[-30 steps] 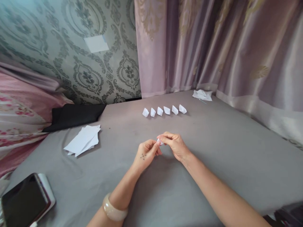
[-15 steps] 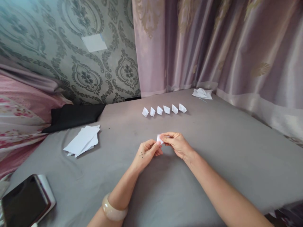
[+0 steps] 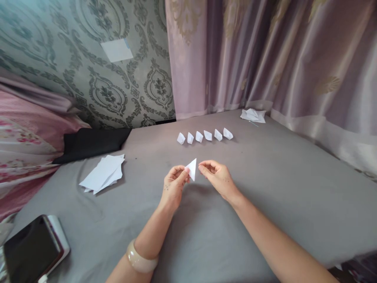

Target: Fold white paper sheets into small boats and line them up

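My left hand (image 3: 174,184) pinches a small folded white paper triangle (image 3: 192,169) between thumb and fingers, its tip pointing up. To the right, my right hand (image 3: 217,175) has thumb and fingertips drawn together just beside the triangle's edge. A narrow gap seems to lie between those fingertips and the paper. Beyond both hands, several small folded white paper pieces (image 3: 207,135) stand in a row on the grey cloth (image 3: 279,173).
A stack of white paper sheets (image 3: 103,173) lies at the left, near a folded black cloth (image 3: 94,142). More paper (image 3: 253,115) rests at the far right corner. A dark-screened device (image 3: 32,247) is at the lower left. Curtains (image 3: 294,59) hang behind.
My right hand has moved off the paper, a little to the right. The triangle now shows more fully in my left hand, which has shifted slightly left and up.
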### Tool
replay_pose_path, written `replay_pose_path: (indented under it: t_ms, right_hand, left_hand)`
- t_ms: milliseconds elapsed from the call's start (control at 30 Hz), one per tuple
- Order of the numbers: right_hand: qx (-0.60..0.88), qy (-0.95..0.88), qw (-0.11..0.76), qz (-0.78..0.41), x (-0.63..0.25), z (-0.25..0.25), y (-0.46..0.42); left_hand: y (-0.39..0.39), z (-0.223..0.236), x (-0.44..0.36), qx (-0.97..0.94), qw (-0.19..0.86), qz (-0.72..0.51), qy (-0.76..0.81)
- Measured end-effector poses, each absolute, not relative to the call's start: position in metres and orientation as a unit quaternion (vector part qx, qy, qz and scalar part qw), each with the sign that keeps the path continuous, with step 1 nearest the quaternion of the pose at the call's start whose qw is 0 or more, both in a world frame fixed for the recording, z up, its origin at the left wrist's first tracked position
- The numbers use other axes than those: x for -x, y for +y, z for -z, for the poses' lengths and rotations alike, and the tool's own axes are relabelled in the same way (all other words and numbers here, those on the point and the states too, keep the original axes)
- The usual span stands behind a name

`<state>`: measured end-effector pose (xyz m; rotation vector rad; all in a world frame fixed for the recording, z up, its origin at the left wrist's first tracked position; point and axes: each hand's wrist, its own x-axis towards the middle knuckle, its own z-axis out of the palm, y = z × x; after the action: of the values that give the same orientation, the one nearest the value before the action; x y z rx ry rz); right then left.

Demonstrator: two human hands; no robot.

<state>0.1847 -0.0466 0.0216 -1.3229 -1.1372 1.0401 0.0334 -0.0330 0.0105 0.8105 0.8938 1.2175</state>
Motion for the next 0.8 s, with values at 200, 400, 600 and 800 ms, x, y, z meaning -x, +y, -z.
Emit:
replay_pose_path:
  t_ms: [200, 400, 600, 800]
  right_hand:
    - [0.573, -0.522, 0.522, -0.357, -0.174, -0.022, -0.053]
    - [0.566, -0.573, 0.546, -0.232, -0.174, -0.018, -0.055]
    - [0.574, -0.619, 0.516, -0.144, -0.172, -0.014, -0.059]
    - [0.565, -0.648, 0.498, -0.112, -0.164, -0.011, -0.064]
  left_hand:
    - [-0.035, -0.010, -0.036, -0.338, 0.681, -0.526, 0.382]
    - [-0.035, -0.011, -0.036, -0.343, 0.685, -0.510, 0.393]
    - [-0.037, -0.010, -0.038, -0.353, 0.666, -0.507, 0.419]
    - [-0.033, -0.003, -0.038, -0.330, 0.654, -0.545, 0.408]
